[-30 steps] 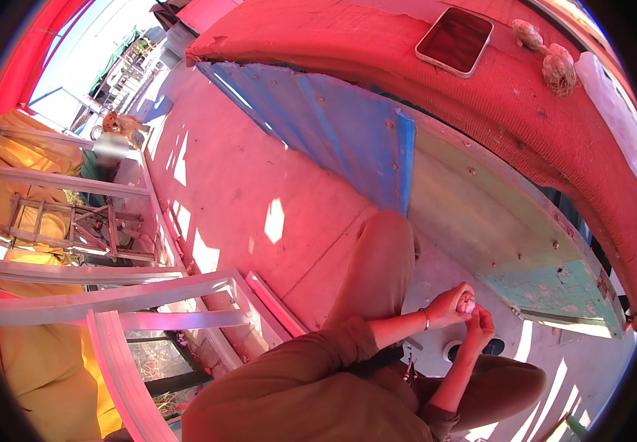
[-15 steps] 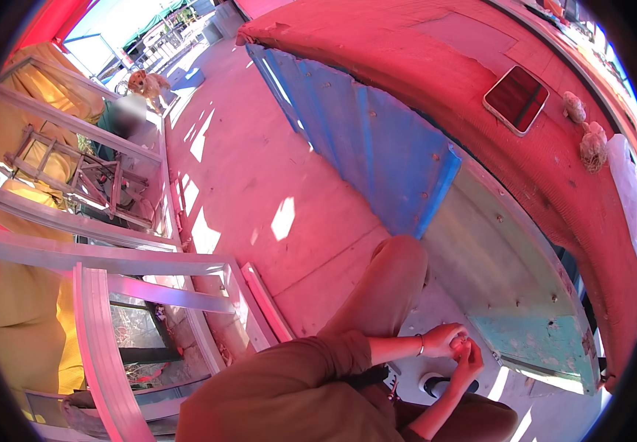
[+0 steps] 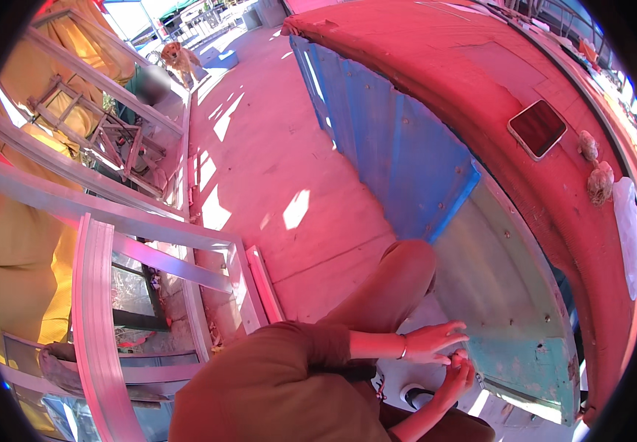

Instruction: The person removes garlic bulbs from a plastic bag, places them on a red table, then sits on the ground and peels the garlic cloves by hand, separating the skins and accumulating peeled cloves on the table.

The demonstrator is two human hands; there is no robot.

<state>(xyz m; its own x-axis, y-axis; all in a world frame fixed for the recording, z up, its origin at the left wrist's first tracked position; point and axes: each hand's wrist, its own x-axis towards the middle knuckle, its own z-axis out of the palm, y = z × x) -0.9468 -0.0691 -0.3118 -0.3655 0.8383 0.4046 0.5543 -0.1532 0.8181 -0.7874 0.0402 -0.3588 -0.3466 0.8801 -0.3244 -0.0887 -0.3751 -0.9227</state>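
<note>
My left hand (image 3: 433, 342), with a band at its wrist, reaches out over my lap near a teal panel. Its fingers are spread apart and its thumb side is close to my right hand (image 3: 456, 381). My right hand is closed, fingertips pinched together around something small that I cannot make out. A thin, light strand (image 3: 480, 382) shows beside its knuckles. Below the hands is a dark shoe (image 3: 416, 395) with a white edge. My bent knee (image 3: 413, 265) rises in front of the metal panel (image 3: 480, 258).
A red-covered surface (image 3: 436, 66) at right bears a phone (image 3: 537, 130), two small wrapped bundles (image 3: 588, 146) and a white plastic bag (image 3: 628, 236). A blue corrugated sheet (image 3: 392, 140) stands along its side. Metal frames (image 3: 97, 295) lean at left. A dog (image 3: 178, 60) stands far off.
My left hand's fingers have spread and moved up off the right hand's pinch. The right hand has shifted slightly left and down. The whole view has turned a little.
</note>
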